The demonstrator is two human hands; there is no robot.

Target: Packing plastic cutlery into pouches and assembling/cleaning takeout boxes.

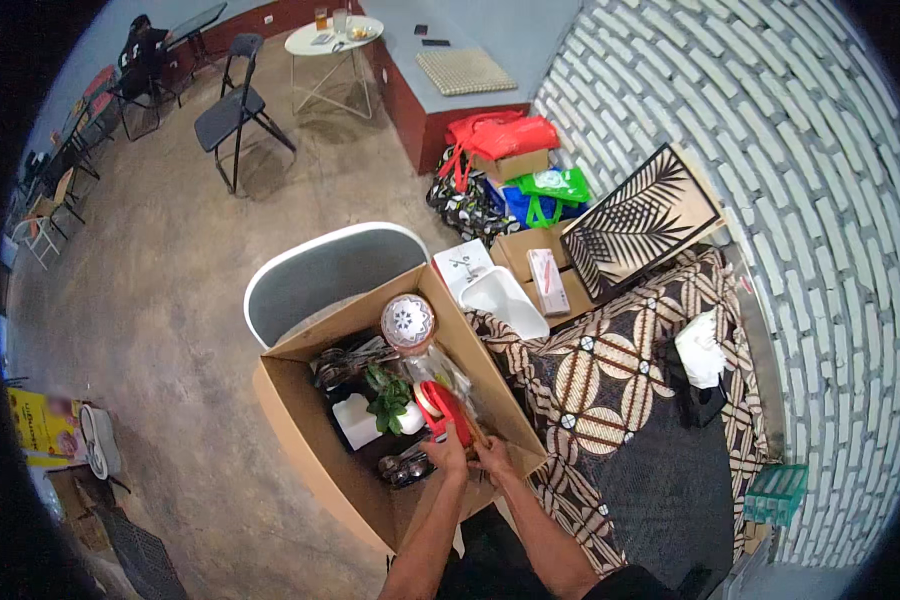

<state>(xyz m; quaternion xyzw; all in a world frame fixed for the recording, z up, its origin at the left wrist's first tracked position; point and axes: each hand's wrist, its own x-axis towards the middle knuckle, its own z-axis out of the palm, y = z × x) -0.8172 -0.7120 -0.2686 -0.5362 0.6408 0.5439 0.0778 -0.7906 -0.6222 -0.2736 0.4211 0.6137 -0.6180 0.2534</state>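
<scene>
Both hands reach into a large open cardboard box (292, 405). My left hand (448, 452) is on a red object (441, 409) with a pale roll in it, likely a tape dispenser. Just beside it, my right hand (493, 459) has its fingers around something thin at the box's right side, hard to make out. A patterned bowl (407, 321) lies at the far end of the box. Metal cutlery (352, 360), a green-leaved plant (390, 401), a white block-like container (355, 421) and clear plastic packaging (439, 371) are also inside. More metal utensils (407, 469) lie near my left wrist.
A white-rimmed oval panel (330, 277) stands behind the box. To the right are a white tray (504, 301), a batik-patterned cloth (600, 382) and a leaf-pattern panel (645, 217). Beyond are bags (506, 135), a folding chair (229, 116) and a seated person (142, 49).
</scene>
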